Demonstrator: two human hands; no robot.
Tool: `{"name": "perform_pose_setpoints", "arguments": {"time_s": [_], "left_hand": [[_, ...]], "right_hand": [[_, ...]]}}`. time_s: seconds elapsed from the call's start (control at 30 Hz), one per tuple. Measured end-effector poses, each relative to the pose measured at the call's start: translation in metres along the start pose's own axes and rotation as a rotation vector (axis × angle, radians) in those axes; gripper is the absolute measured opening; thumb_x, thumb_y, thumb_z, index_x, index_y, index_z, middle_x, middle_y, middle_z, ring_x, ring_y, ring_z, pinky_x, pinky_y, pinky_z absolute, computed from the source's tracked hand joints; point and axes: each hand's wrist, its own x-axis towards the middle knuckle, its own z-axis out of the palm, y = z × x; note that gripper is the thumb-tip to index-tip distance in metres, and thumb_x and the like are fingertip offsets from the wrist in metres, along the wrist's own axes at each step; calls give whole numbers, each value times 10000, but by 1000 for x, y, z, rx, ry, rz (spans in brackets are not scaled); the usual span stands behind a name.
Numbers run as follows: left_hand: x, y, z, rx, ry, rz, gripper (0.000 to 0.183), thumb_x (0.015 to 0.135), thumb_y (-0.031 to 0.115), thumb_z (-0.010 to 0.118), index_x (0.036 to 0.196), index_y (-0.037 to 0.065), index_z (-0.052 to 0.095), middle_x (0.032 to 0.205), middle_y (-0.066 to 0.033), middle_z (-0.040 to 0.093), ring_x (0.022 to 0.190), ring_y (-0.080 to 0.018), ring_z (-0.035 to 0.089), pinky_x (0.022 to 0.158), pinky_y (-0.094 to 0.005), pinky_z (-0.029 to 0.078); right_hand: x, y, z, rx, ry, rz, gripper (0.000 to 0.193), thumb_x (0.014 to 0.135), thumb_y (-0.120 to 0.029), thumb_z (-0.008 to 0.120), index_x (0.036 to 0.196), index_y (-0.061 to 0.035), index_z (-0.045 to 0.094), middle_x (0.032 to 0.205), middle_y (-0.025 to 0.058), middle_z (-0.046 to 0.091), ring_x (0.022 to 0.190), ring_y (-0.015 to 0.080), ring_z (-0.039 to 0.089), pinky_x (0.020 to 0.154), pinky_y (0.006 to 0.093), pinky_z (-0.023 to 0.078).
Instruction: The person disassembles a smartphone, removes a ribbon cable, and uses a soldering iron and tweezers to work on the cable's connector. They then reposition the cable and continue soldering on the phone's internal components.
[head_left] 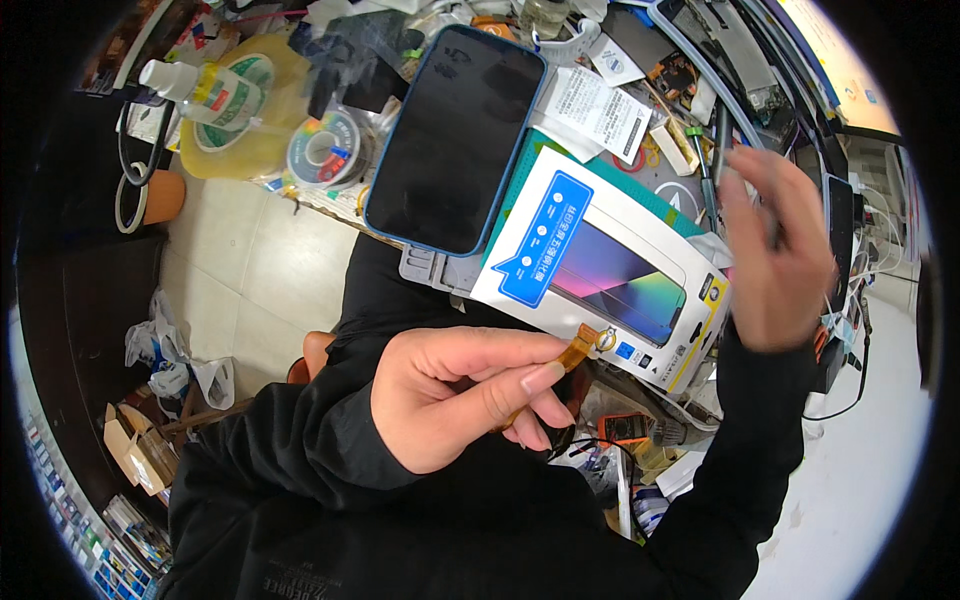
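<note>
Between the thumb and forefinger of my left hand (pixel 470 395) is a small orange-brown flex cable (pixel 577 352) with a round metallic end. The hand is closed in a pinch, held in front of my body near the lower edge of a white phone screen-protector box (pixel 515 215). My right hand (pixel 780 255) is raised over the right side of the bench, close to some pens and slim tools (pixel 708 185). Motion smears its fingers, so whether they hold anything is unclear. Left of the box lies a dark phone (pixel 450 140) with a blue edge, screen up.
A green mat (pixel 520 185) shows beneath the box. Toward the left stand a solder spool (pixel 322 155), a white spray bottle (pixel 205 92) and a large yellowish tape roll (pixel 265 140). Loose phone parts (pixel 672 75) clutter the far right. An orange multimeter (pixel 625 428) sits lower down.
</note>
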Motion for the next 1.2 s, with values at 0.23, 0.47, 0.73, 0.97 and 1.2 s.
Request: {"name": "perform_pose_setpoints", "arguments": {"time_s": [0.23, 0.47, 0.73, 0.97, 1.2], "left_hand": [[7, -4, 3, 2, -11, -78, 273, 962, 15, 579, 1229, -23, 620, 940, -167, 712, 795, -171, 709, 701, -241, 581], [12, -10, 10, 5, -61, -75, 304, 970, -12, 545, 1270, -27, 589, 938, -165, 710, 833, -182, 710, 710, -250, 591], [12, -11, 15, 11, -90, -61, 310, 965, -37, 535, 1272, -61, 572, 949, -174, 699, 882, -194, 708, 718, -258, 603], [10, -13, 16, -27, -68, -34, 309, 961, -44, 536, 1267, -74, 569, 968, -178, 696, 888, -198, 709, 715, -256, 606], [10, -11, 15, -7, -76, -62, 318, 961, -42, 539, 1277, -64, 568, 976, -178, 693, 899, -196, 705, 724, -254, 604]], "right_hand": [[-95, -44, -37, 614, 195, 14, 444, 1041, -423, 354, 911, -39, 534, 802, 86, 502, 550, 127, 507, 502, 212, 407], [-140, -48, -23, 807, -20, 99, 264, 885, -125, 688, 1093, -29, 557, 853, 151, 661, 672, 252, 683, 595, 347, 565], [-141, -44, -23, 731, -25, 68, 278, 835, -114, 743, 1068, -22, 624, 882, 148, 675, 671, 225, 656, 577, 333, 528], [-139, -42, -25, 701, -42, 48, 266, 839, -108, 737, 1065, -28, 620, 882, 136, 675, 676, 217, 652, 595, 331, 530], [-139, -43, -26, 682, -69, 61, 240, 862, -118, 717, 1060, -38, 610, 881, 119, 679, 686, 211, 658, 605, 323, 532]]}}
